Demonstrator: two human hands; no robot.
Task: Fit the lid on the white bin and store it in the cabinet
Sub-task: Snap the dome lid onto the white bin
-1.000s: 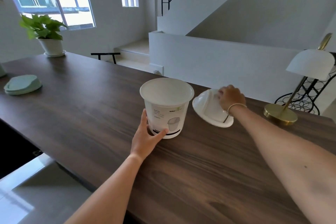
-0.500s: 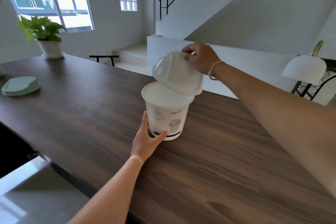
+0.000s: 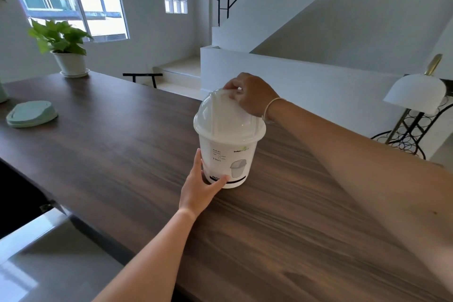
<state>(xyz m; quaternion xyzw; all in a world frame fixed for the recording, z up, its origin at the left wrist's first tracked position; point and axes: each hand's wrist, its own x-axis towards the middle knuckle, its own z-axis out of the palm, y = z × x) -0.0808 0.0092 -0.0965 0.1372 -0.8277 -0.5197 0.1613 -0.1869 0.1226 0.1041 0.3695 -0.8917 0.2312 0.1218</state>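
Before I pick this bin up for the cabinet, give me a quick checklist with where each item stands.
1. Lid on the white bin: ok, its dome covers the whole rim.
2. Lid snapped down all round: cannot tell, the far edge is hidden.
3. Left hand steadying the bin: ok, it wraps the lower wall.
4. Right hand on the lid: ok, its fingers rest at the top of the dome.
5. Bin standing upright on the table: ok.
6. Cabinet open and ready: cannot tell, none is in view.
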